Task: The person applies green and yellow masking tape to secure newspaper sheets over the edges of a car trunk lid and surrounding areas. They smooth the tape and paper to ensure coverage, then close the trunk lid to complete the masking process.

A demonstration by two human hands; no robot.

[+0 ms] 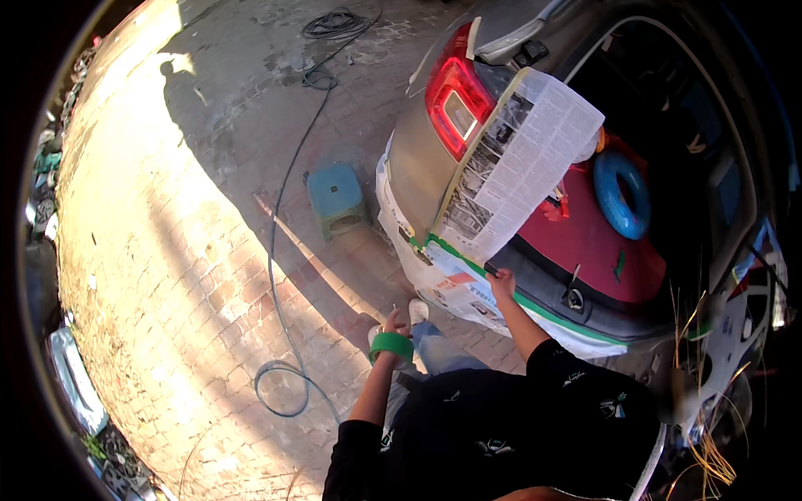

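My right hand (pixel 503 285) is closed on a small dark object (pixel 491 269) at the car's rear edge, beside the lower end of a newspaper sheet (pixel 522 159). Its exact kind is hard to make out. Lower and to the left, my left hand (pixel 396 322) is held away from the car, its fingers partly apart. A roll of green tape (pixel 391 344) sits around that wrist like a bracelet. Green tape (pixel 568 322) runs along the boot sill, above paper (pixel 468 294) covering the bumper. The newspaper is taped beside the red tail light (pixel 459 104).
In the open boot, a blue ring (pixel 621 196) lies on a dark red floor panel (pixel 576 225). A blue-topped stool (pixel 336 196) stands on the brick paving left of the car. A dark hose (pixel 273 250) winds across the ground. Dry stalks (pixel 710 451) rise at the lower right.
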